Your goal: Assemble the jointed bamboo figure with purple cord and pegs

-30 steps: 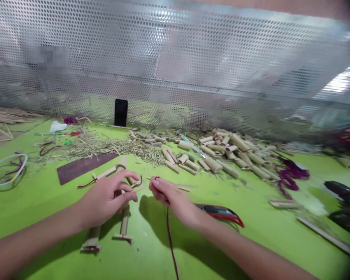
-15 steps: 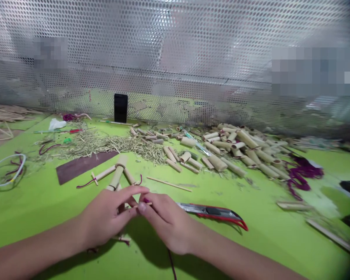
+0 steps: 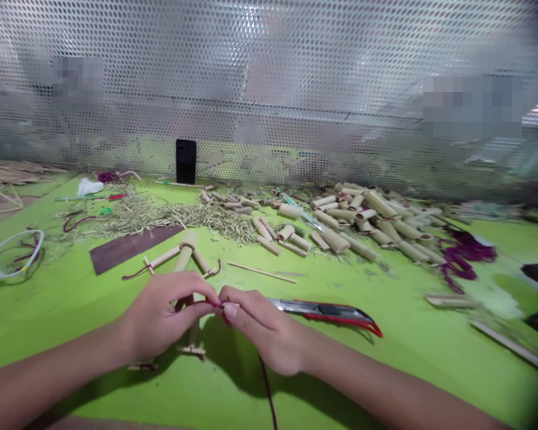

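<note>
Two bare hands meet low over a bright green tabletop (image 3: 385,370), the left hand (image 3: 164,316) and the right hand (image 3: 262,325) both closed into tight pinches with their fingertips nearly touching. Between them they grip a thin dark purple cord (image 3: 266,388), which runs from the pinch and hangs down past the right wrist toward the near table edge. A short pale sliver seems to sit in the pinch too, though the fingers hide it too much to be sure. A jointed figure of pale bamboo tubes and flat slats (image 3: 186,254) lies on the table, partly under the left hand, with its top section beyond the hands and its lower end showing below the left palm. Short lengths of purple cord are tied at its joints. Just right of the hands lies a steel-bladed utility knife with a black and red handle (image 3: 327,312), and a thin bamboo stick (image 3: 262,272) lies beyond them. Farther back are a heap of cut bamboo tube segments (image 3: 363,222), a drift of pale bamboo shavings (image 3: 174,218), a flat dark brown strip (image 3: 130,248) and a tangle of purple cord (image 3: 466,257), with a perforated silver metal sheet (image 3: 269,77) rising behind the table.
</note>
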Available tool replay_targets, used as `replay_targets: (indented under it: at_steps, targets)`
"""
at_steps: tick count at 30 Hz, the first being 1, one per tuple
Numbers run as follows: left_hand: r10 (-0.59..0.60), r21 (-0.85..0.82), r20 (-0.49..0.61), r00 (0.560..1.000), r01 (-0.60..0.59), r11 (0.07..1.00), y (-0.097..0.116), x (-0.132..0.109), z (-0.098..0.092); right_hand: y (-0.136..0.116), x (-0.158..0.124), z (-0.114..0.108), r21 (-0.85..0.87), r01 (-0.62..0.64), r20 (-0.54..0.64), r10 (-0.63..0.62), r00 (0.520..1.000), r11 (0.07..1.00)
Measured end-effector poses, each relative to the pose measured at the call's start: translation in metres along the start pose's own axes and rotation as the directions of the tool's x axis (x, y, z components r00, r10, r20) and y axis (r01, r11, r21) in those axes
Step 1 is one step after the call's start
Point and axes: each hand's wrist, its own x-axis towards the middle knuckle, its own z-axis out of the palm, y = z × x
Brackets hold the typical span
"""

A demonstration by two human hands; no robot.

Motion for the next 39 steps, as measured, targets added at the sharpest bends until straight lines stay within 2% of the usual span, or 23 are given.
replay_targets:
  at_steps: [3,6,12,14,16,18,20,22,25,27,29,31,33,36,39]
  targets:
    - [0.055,0.07,-0.037,0.998,-0.052,0.996,0.001,-0.001,-0.002,0.004,0.003,0.002,0.013,0.022,-0.094,-0.02,0.995,1.0]
    - [0.131,0.138,-0.071,0.989,-0.12,0.983,0.001,-0.003,-0.005,0.006,0.006,0.003,-0.023,-0.015,-0.161,0.011,0.987,1.0]
    - [0.111,0.19,0.112,0.987,-0.131,0.973,0.003,-0.007,-0.01,0.004,0.007,0.0,-0.162,-0.026,-0.14,0.003,0.99,0.987]
    - [0.072,0.156,0.111,0.991,-0.089,0.984,0.005,-0.006,-0.012,0.004,0.006,0.0,-0.21,-0.016,-0.125,-0.011,0.992,0.978]
    - [-0.034,0.122,0.093,0.995,0.022,0.992,0.006,-0.004,-0.014,0.005,0.004,-0.001,-0.251,-0.002,-0.109,-0.026,0.994,0.968]
    - [-0.176,0.1,0.129,0.976,0.164,0.981,0.008,-0.002,-0.015,0.004,0.003,-0.001,-0.285,0.018,-0.081,-0.043,0.996,0.958]
    - [-0.254,0.1,0.211,0.944,0.238,0.966,0.01,0.001,-0.015,0.001,0.002,-0.002,-0.284,0.039,-0.034,-0.05,0.998,0.958]
    - [-0.236,0.101,0.262,0.936,0.217,0.971,0.012,0.003,-0.014,-0.002,0.001,-0.003,-0.234,0.068,0.029,-0.063,0.998,0.97]
    - [-0.183,0.08,0.262,0.948,0.168,0.983,0.015,0.003,-0.01,-0.005,0.001,-0.005,-0.101,0.095,0.073,-0.088,0.993,0.99]
    - [-0.197,0.025,0.23,0.953,0.197,0.98,0.017,0.003,-0.009,-0.004,0.001,-0.004,-0.009,0.084,0.029,-0.084,0.996,0.996]
    - [-0.275,-0.054,0.193,0.942,0.291,0.955,0.019,0.003,-0.007,0.0,0.001,-0.001,0.046,0.077,-0.074,-0.073,0.995,0.996]
    - [-0.365,-0.187,0.182,0.913,0.397,0.899,0.02,0.003,-0.006,0.005,0.0,0.003,0.033,0.094,-0.205,-0.085,0.975,0.995]
    - [-0.412,-0.358,0.224,0.883,0.468,0.808,0.021,0.003,-0.004,0.009,-0.001,0.006,-0.051,0.135,-0.292,-0.144,0.945,0.99]
    - [-0.423,-0.571,0.3,0.855,0.516,0.638,0.02,0.001,-0.002,0.013,0.0,0.008,-0.277,0.252,-0.321,-0.337,0.885,0.927]
    - [-0.432,-0.64,0.329,0.84,0.535,0.552,0.021,0.0,-0.001,0.012,0.001,0.007,-0.505,0.36,-0.303,-0.551,0.777,0.785]
